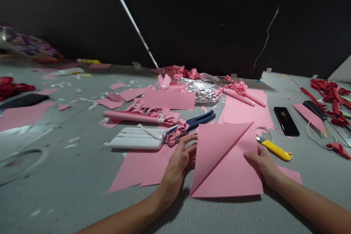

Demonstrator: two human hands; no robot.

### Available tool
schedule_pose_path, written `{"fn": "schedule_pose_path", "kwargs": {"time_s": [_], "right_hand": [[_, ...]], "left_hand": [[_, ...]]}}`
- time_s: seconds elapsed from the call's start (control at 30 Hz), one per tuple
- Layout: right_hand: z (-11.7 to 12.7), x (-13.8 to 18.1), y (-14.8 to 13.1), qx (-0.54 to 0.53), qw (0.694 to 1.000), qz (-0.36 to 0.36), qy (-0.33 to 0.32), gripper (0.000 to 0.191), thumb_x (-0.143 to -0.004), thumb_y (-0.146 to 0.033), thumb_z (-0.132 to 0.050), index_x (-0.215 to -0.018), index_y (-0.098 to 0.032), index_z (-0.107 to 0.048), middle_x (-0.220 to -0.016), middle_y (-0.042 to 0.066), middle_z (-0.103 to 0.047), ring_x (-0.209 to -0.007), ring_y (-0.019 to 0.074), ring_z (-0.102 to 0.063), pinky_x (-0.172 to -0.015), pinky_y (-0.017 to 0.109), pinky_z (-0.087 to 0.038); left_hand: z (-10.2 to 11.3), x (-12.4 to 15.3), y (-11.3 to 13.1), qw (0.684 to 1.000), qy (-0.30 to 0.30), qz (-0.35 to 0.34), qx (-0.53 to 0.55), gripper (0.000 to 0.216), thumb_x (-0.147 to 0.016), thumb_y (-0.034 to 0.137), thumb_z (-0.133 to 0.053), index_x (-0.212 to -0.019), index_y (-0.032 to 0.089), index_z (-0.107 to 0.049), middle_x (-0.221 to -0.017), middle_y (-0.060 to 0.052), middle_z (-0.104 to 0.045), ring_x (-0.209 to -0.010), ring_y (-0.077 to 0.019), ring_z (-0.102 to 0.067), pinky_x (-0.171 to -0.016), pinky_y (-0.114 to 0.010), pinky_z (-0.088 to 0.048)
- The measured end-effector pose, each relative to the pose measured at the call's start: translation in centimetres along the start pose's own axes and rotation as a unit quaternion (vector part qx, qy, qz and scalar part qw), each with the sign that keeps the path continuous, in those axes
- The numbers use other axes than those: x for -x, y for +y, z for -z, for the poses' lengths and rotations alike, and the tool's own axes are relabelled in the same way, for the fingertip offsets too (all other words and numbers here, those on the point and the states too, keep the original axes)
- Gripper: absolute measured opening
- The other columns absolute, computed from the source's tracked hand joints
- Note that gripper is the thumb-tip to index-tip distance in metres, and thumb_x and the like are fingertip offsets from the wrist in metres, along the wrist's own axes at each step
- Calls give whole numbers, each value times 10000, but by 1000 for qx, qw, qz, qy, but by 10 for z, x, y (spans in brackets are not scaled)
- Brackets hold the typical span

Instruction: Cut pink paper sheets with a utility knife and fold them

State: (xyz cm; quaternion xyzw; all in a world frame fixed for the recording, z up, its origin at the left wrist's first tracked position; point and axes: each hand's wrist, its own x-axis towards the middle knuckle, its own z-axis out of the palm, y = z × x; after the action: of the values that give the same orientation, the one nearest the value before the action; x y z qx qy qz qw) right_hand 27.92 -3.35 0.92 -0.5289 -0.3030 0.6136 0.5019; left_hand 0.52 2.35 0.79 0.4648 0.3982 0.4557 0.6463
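Pink paper sheet (pixel 227 168), one, diagonally folded: between the two hands, just above the worktop (pixel 82 204). Right hand (pixel 265 164): closed in a pinch on the sheet's right edge, thumb on the front face. Left hand (pixel 177 161): half-curled at the left edge, fingertips hidden behind the paper; firmness of hold cannot be told. Yellow utility knife (pixel 277 150): just beyond the right hand. Black smartphone (pixel 286 121): farther forward, rightward. Rolled pink paper tube (pixel 131 116): forward-left of the left hand. Crumpled silver foil (pixel 204 90): well beyond both hands.
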Motion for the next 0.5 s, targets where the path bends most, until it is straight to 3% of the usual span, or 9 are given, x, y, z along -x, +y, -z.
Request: {"fn": "schedule_pose_path", "kwargs": {"time_s": [0.07,0.13,0.23,0.33,0.5], "right_hand": [[-1,0,-2,-3,1000,1,11,443,-725,-449,-942,-1029,-177,-769,-938,81,-833,-801,280,-773,-754,381,-589],[-2,0,-4,-6,1000,0,11,454,-705,-449,-952,-1018,-174,-771,-933,80,-830,-792,274,-768,-744,376,-584],[-2,1,-7,-8,1000,-4,1,477,-686,-462,-970,-1012,-169,-781,-908,77,-825,-773,265,-762,-731,368,-580],[1,2,-8,-8,1000,-11,-8,497,-668,-469,-993,-999,-159,-791,-916,89,-829,-773,262,-764,-727,364,-581],[7,1,-11,-2,1000,-18,-21,543,-684,-533,-1014,-1011,-150,-811,-889,96,-831,-762,264,-772,-737,374,-591]], "left_hand": [[1,7,2,994,-90,-31,-51,896,-805,759,-847,-1490,263,-550,-1362,-154,-745,-1124,-346,-747,-922,-406,-609],[-2,11,6,984,-124,-30,-127,762,-851,614,-872,-1466,237,-624,-1383,-166,-739,-1177,-353,-731,-993,-412,-588],[-5,9,11,980,-108,25,-162,476,-954,572,-761,-1245,196,-769,-1183,-142,-806,-1048,-330,-753,-889,-382,-593],[-3,1,11,987,-85,68,-122,493,-898,632,-784,-1048,164,-803,-1019,-119,-820,-904,-310,-747,-760,-359,-578],[3,-9,9,988,-75,99,-92,497,-794,638,-877,-905,163,-781,-883,-83,-791,-841,-280,-733,-748,-344,-564]]}}
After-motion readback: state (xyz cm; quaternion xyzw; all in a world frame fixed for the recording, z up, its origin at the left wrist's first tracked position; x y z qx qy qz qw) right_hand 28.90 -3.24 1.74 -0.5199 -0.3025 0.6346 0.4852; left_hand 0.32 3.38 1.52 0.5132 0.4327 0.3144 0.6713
